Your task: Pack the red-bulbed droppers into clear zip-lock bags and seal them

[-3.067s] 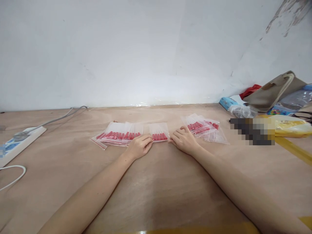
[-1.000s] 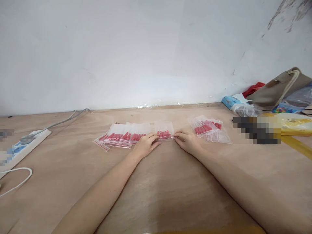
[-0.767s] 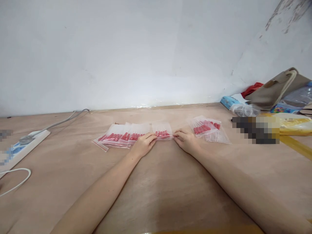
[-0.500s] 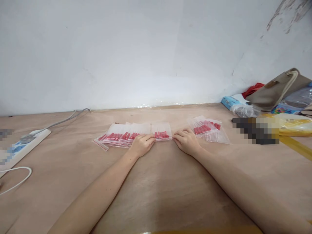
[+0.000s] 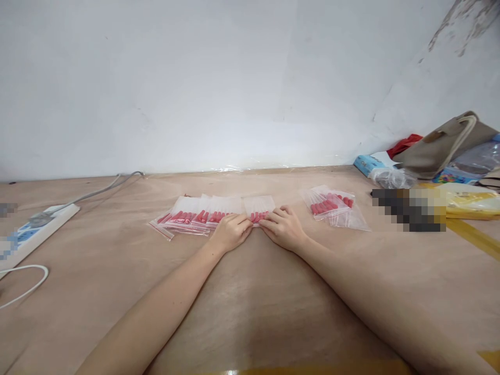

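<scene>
A small clear zip bag [image 5: 260,202] with several red pieces inside lies flat in front of me, its zip edge toward me. My left hand [image 5: 231,232] is closed on the left end of that near edge. My right hand [image 5: 284,228] is closed on the same edge, just right of the left hand, and its fingers cover part of the bag. Left of my hands is an overlapping row of filled zip bags [image 5: 183,217]. Off to the right sits another pile of bags [image 5: 326,204] with red pieces.
At the left stand a white power strip [image 5: 42,229] and its grey cable [image 5: 97,191]. A grey-brown bag [image 5: 433,148], a blue box [image 5: 367,164] and a yellow package [image 5: 472,200] crowd the right side. A white wall [image 5: 234,83] rises behind the wooden table [image 5: 219,312].
My right hand has slid left along the zip bag's near edge, close to my left hand, and now covers its right part. The left hand has shifted only slightly to the right.
</scene>
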